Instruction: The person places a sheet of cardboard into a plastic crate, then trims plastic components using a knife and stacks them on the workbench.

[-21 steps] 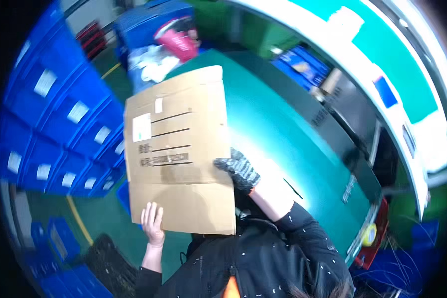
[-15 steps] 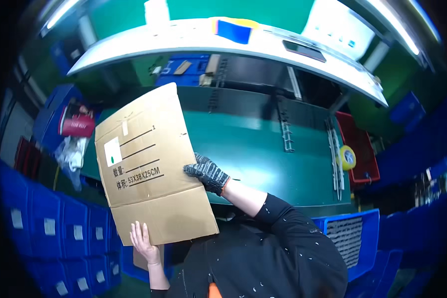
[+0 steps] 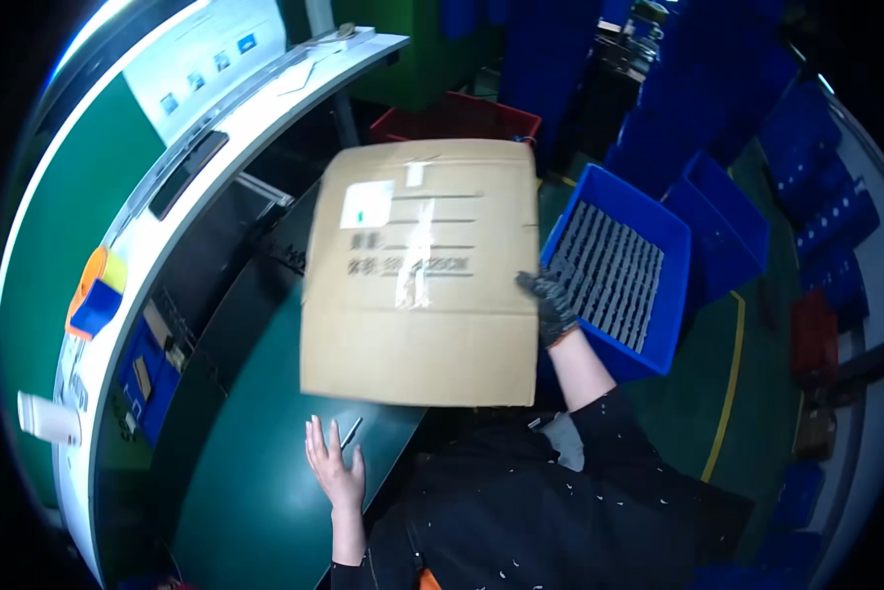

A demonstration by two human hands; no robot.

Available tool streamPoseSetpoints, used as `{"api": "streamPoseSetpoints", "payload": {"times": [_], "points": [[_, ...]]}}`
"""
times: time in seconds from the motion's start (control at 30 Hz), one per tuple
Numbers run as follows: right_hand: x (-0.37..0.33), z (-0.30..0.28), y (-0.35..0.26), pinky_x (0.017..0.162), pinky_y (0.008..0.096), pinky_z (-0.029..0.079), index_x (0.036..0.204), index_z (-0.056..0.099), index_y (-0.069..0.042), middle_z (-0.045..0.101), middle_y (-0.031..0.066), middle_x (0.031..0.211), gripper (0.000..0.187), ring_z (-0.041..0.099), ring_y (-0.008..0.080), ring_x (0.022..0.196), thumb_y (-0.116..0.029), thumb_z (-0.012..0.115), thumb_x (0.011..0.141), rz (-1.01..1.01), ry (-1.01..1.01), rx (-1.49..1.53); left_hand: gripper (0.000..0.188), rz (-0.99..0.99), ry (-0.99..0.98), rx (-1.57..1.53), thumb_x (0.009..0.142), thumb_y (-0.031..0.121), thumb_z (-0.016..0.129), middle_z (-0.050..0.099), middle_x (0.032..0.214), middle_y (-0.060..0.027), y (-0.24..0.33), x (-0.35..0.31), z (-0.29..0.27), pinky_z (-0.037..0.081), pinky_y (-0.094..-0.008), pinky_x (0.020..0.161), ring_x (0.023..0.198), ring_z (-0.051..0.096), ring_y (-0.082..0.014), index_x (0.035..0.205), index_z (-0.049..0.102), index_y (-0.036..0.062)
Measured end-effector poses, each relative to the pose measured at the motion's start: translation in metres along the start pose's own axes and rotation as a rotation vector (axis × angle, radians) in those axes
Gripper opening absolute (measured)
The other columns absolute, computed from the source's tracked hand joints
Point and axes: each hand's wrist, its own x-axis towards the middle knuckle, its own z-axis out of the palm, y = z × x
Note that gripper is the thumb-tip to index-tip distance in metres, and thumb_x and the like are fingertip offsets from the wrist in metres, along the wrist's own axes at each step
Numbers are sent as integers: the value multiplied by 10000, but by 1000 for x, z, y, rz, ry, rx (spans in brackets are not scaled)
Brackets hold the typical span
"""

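A flat brown cardboard sheet [image 3: 412,349], with a white label and printed lines, is held up above the green table [image 3: 235,501]. My right hand [image 3: 552,310], in a dark knit glove, grips its right edge; the fingers behind the sheet are hidden. Below the sheet's lower edge, my bare left hand [image 3: 336,474] is open with fingers spread, apart from the cardboard. A slim dark pen [image 3: 352,433] lies on the table beside the left fingers. Close to my right hand stands a blue crate [image 3: 673,305] filled with rows of small grey parts [image 3: 609,275].
A white shelf [image 3: 147,256] curves along the left, bearing a dark phone-like slab [image 3: 188,174], a blue-and-orange roll [image 3: 96,295] and a white cup [image 3: 49,420]. Beyond the sheet is a red bin [image 3: 452,118]. Another blue crate [image 3: 722,221] stands right, near a yellow floor line [image 3: 725,413].
My view has turned to the right, and the cardboard has swung that way in my right hand. My left hand has let go of its lower edge.
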Motion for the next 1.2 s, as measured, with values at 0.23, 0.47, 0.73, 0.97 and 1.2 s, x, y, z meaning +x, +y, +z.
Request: {"api": "streamPoseSetpoints", "payload": {"times": [0.23,0.47,0.73,0.97,1.2], "points": [[0,-285,-148,774,426,484,1179,468,-83,563,104,1067,426,563,260,927,-117,595,774,-367,606,-137,469,10,-133,-223,733,80,631,382,1310,-165,52,90,87,333,-413,976,1206,363,-340,1181,496,56],[26,-448,-205,747,446,485,1167,462,-109,562,90,1020,407,560,253,902,-127,591,781,-251,768,-144,386,54,-310,-282,751,114,620,452,1242,-167,177,192,166,379,-396,933,1128,443,-335,1124,540,57],[93,-514,-228,788,363,459,1118,505,-67,579,79,993,372,552,216,897,-142,622,773,-85,680,-327,380,89,-475,-267,750,130,622,464,1233,-164,264,259,238,377,-395,937,1126,447,-340,1114,547,54],[167,-567,-175,722,358,484,1078,523,-43,615,92,909,355,587,212,801,-66,639,744,-11,779,-234,370,65,-529,-256,747,122,617,478,1221,-159,298,285,265,378,-389,939,1118,459,-333,1106,557,54],[211,-575,-121,944,367,373,1269,379,12,431,226,1262,514,424,293,1173,-301,449,867,372,983,-2231,349,25,-575,-293,749,116,613,490,1211,-155,319,290,285,383,-383,937,1099,475,-336,1089,567,50]]}}
